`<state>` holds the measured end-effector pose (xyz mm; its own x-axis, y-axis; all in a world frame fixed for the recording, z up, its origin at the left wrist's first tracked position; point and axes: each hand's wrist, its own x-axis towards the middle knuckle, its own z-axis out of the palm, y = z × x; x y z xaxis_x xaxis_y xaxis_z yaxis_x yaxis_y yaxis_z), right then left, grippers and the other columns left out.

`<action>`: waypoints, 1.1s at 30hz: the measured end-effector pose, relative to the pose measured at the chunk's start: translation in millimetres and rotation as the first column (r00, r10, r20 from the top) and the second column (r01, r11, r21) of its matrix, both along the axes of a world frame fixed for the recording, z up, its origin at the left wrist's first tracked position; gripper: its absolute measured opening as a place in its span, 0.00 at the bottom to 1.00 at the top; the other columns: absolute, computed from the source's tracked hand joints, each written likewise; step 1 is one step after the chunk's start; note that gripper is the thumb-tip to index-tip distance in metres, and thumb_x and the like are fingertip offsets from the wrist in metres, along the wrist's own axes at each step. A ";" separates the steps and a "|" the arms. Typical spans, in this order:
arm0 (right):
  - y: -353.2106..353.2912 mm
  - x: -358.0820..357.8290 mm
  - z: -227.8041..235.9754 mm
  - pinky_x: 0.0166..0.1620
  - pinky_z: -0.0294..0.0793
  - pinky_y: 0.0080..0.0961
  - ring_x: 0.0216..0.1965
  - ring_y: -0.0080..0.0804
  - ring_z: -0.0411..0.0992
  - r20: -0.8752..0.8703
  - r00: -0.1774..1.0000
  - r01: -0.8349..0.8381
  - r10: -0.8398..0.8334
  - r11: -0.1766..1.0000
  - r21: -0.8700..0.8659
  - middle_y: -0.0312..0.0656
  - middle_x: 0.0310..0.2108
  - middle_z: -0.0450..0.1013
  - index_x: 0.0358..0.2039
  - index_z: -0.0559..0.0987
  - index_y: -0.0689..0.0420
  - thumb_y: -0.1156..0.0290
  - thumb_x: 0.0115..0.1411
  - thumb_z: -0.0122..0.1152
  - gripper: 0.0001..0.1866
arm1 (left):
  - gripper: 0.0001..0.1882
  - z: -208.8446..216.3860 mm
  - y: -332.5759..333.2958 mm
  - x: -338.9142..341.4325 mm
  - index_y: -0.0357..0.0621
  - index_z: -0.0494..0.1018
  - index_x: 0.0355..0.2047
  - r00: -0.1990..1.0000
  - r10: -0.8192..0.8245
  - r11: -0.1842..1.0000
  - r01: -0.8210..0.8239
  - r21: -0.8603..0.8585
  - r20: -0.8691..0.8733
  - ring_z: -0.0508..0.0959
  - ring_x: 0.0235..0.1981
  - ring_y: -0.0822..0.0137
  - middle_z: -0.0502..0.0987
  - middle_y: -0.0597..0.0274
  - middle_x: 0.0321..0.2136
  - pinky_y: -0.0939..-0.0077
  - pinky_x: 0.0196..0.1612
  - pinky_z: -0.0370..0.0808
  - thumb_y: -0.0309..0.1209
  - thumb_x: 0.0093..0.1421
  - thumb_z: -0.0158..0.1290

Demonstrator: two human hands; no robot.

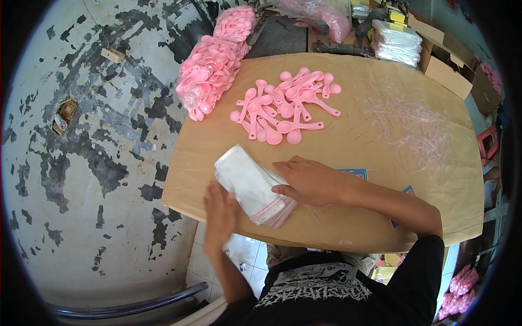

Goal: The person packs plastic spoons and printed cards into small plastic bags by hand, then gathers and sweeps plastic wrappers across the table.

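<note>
A stack of thin whitish plastic bags (pixel 253 182), with a pinkish strip along its near end, lies at a slant on the brown paper-covered table (pixel 337 228). My left hand (pixel 220 214) is at its left edge, fingers stretched out and slightly blurred. At the right edge is my right hand (pixel 312 179), its thumb over the bags and its index finger apart from it; the other fingers are partly hidden. Just beyond the stack lies a loose pile of pink measuring spoons (pixel 288 103). Blue printed cards (pixel 353 174) are partly covered by my right forearm.
Clear bags full of pink spoons (pixel 209 73) stand at the far left edge, beside a peeling wall (pixel 109 163). Thin clear plastic strips (pixel 408 122) are scattered on the right. Packs of clear bags (pixel 397 43) and an open cardboard box (pixel 446 68) sit at the back right.
</note>
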<state>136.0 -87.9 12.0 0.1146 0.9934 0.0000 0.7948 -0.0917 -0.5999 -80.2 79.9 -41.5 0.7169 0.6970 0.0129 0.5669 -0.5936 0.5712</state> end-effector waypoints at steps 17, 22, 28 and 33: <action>7.2 6.1 3.2 0.35 0.74 0.39 0.28 0.48 0.77 -0.182 0.981 0.064 -0.066 0.998 -0.018 0.53 0.24 0.76 0.31 0.78 0.66 0.61 0.62 0.62 0.17 | 0.30 9.5 -75.9 3.3 0.41 0.58 0.67 0.928 -0.327 0.941 0.303 0.148 0.176 0.41 0.71 0.35 0.44 0.39 0.70 0.40 0.69 0.36 0.40 0.68 0.46; 4.8 12.4 -9.5 0.37 0.73 0.41 0.29 0.52 0.75 -0.006 1.000 0.015 -0.014 0.997 0.076 0.56 0.25 0.75 0.29 0.78 0.65 0.66 0.62 0.59 0.13 | 0.24 -0.3 -72.5 -3.7 0.46 0.67 0.61 0.884 -0.432 0.897 0.401 0.187 0.178 0.50 0.70 0.39 0.56 0.50 0.69 0.43 0.69 0.44 0.39 0.67 0.47; -13.4 33.8 21.0 0.35 0.72 0.41 0.28 0.50 0.74 0.009 0.994 0.098 -0.107 0.933 0.345 0.53 0.24 0.74 0.32 0.79 0.64 0.70 0.64 0.55 0.10 | 0.25 1.9 -76.8 -6.2 0.48 0.67 0.62 0.892 -0.420 0.894 0.374 0.246 0.169 0.53 0.69 0.41 0.58 0.51 0.68 0.44 0.69 0.45 0.41 0.67 0.47; -49.5 11.0 85.3 0.33 0.72 0.39 0.27 0.48 0.74 -0.151 0.988 0.006 0.020 0.986 0.169 0.51 0.24 0.74 0.34 0.79 0.63 0.67 0.65 0.55 0.11 | 0.30 26.9 -91.4 7.3 0.39 0.63 0.63 0.767 -0.411 0.893 0.447 0.049 0.493 0.56 0.69 0.47 0.56 0.49 0.68 0.49 0.70 0.46 0.44 0.67 0.47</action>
<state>147.1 -137.5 97.3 0.1195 0.9813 0.1508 0.6939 0.0261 -0.7196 -72.9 -11.6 -14.5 0.8553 0.3306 0.3991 -0.0939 -0.6585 0.7467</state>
